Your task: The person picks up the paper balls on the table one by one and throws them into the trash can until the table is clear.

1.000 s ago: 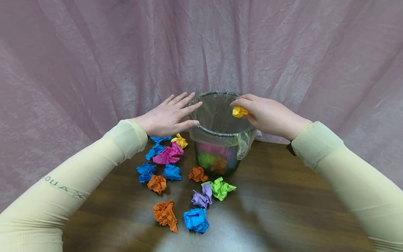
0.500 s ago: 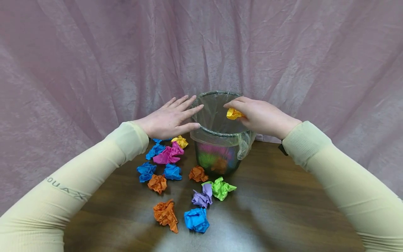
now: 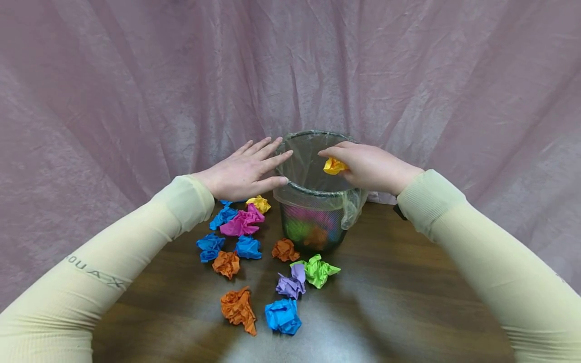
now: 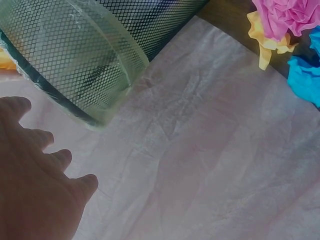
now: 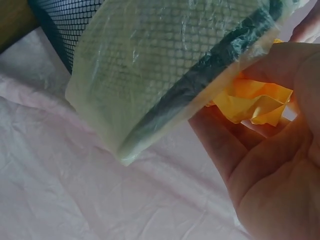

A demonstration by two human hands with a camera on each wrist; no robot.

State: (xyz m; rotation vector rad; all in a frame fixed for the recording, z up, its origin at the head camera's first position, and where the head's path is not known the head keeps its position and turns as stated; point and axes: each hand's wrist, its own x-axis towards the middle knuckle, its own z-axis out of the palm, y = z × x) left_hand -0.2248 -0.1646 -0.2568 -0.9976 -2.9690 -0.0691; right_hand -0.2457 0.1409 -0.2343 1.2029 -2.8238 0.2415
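A yellow crumpled paper ball is held between the thumb and fingers of my right hand, over the mouth of a mesh wastebasket. In the right wrist view the same yellow paper shows beside the rim, fingers curled about it. A thin clear bag lines the basket and folds over its rim. My left hand is spread with straight fingers at the rim's left side; whether it touches the rim I cannot tell. Through the mesh, colored paper shows inside.
Left of the basket lie blue, orange, yellow and pink paper balls. In front of it are an orange ball, a green one, a purple one and a blue one. A pink curtain hangs behind the wooden table.
My right hand has moved left and slightly down with the yellow paper ball, further over the basket's opening. The left hand has shifted only slightly at the rim.
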